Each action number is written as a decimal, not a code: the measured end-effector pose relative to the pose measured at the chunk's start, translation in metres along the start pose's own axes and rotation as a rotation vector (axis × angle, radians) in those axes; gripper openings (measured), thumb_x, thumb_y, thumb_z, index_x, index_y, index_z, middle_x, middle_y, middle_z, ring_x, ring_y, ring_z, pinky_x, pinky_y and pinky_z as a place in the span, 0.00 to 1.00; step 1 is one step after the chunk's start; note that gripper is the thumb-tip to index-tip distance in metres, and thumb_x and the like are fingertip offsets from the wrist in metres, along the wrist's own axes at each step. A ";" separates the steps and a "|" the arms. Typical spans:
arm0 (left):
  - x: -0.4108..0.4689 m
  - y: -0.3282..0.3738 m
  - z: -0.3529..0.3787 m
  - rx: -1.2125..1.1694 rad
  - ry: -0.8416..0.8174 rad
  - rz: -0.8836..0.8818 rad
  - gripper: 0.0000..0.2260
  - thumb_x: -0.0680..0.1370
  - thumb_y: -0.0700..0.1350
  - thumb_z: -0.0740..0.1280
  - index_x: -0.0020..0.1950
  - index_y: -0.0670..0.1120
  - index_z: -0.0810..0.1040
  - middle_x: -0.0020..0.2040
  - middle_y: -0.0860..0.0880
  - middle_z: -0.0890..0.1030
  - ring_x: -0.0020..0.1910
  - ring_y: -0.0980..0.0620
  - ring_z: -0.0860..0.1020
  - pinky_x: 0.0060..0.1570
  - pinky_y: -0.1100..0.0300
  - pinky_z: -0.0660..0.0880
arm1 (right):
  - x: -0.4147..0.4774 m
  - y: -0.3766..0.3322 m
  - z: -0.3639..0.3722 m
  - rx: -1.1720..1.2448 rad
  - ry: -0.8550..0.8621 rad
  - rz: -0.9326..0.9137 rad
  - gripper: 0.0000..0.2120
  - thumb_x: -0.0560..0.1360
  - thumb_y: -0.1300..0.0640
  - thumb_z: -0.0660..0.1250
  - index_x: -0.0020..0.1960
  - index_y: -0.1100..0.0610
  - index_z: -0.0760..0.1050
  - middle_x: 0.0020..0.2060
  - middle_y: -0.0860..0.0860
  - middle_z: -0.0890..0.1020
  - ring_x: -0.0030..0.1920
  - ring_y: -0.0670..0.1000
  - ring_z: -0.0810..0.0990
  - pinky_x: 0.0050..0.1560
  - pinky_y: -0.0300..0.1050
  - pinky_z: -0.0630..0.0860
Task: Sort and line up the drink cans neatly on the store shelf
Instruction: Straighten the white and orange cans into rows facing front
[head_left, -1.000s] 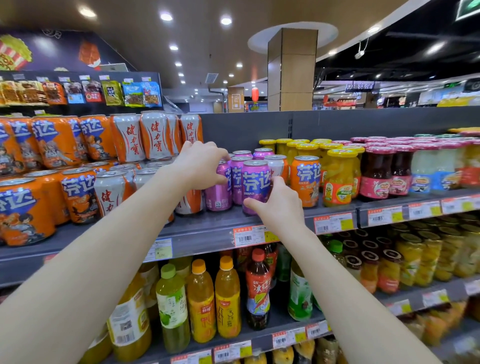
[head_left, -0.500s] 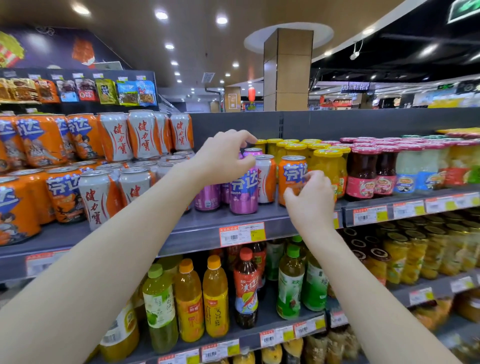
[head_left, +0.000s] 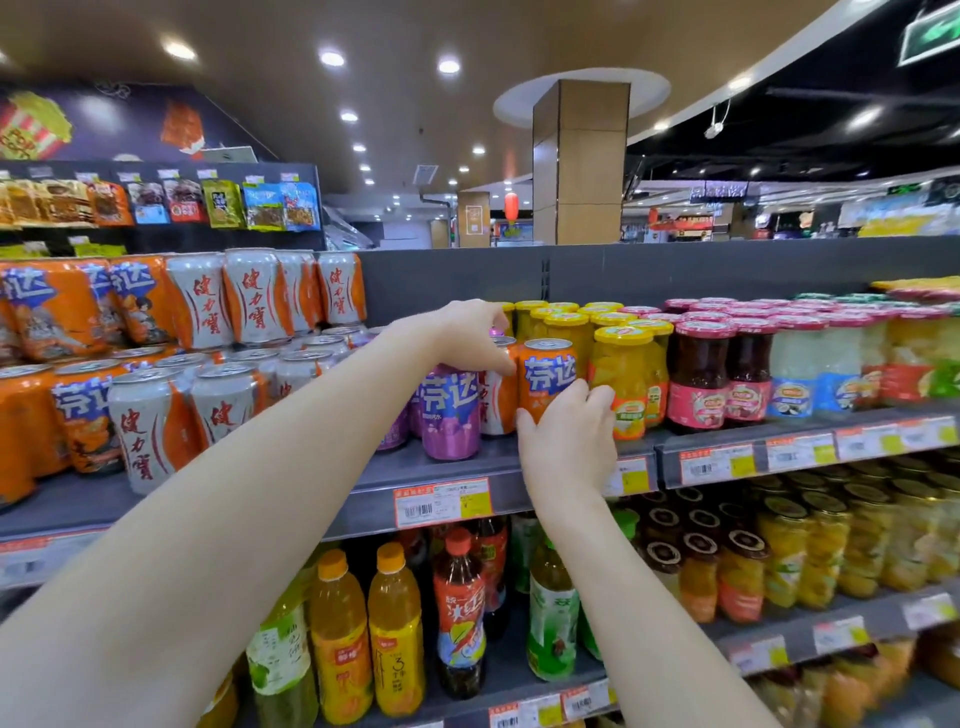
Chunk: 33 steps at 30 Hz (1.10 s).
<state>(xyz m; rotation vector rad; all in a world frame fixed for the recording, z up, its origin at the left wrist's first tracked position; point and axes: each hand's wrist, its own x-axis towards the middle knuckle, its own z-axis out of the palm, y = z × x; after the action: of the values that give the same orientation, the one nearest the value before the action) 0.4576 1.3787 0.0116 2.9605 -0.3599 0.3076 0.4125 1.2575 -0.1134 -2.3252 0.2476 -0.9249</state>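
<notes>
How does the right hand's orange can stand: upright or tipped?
Upright: the orange can shows a level top rim and vertical sides; the right hand grips its lower half.

I read 芬达 on the orange can (head_left: 549, 371) at centre and on the purple can (head_left: 449, 402) beside it, and red 健力宝 running down the silver and orange cans (head_left: 136, 436) further left. A popcorn picture (head_left: 23, 137) high on the left wall says POP CORN, and an orange bottle (head_left: 396, 660) on the shelf below shows a 3. The price tags (head_left: 441, 501) are too small to read.
</notes>
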 end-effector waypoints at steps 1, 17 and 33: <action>0.001 0.002 0.000 0.023 -0.015 -0.001 0.33 0.75 0.57 0.75 0.78 0.52 0.69 0.73 0.47 0.74 0.65 0.46 0.77 0.51 0.54 0.77 | -0.001 -0.001 0.001 -0.022 0.012 -0.007 0.30 0.75 0.44 0.73 0.68 0.60 0.68 0.60 0.56 0.73 0.59 0.58 0.78 0.49 0.50 0.79; -0.009 -0.007 -0.007 -0.379 0.234 0.015 0.32 0.75 0.48 0.77 0.78 0.51 0.70 0.75 0.48 0.72 0.70 0.47 0.74 0.57 0.57 0.72 | -0.003 0.003 0.004 0.098 0.050 -0.015 0.31 0.74 0.46 0.76 0.67 0.59 0.67 0.61 0.57 0.79 0.62 0.59 0.75 0.53 0.52 0.77; -0.062 -0.054 -0.052 -0.690 0.622 0.031 0.36 0.75 0.50 0.77 0.80 0.52 0.66 0.71 0.48 0.73 0.64 0.53 0.74 0.60 0.56 0.77 | -0.001 -0.019 -0.017 0.362 0.088 -0.093 0.32 0.71 0.48 0.78 0.70 0.56 0.71 0.62 0.53 0.79 0.61 0.56 0.78 0.50 0.46 0.73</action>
<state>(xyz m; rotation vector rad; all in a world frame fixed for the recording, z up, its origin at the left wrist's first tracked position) 0.4025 1.4528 0.0416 2.0597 -0.3357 0.8696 0.3996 1.2646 -0.0930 -1.9792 0.0050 -1.0255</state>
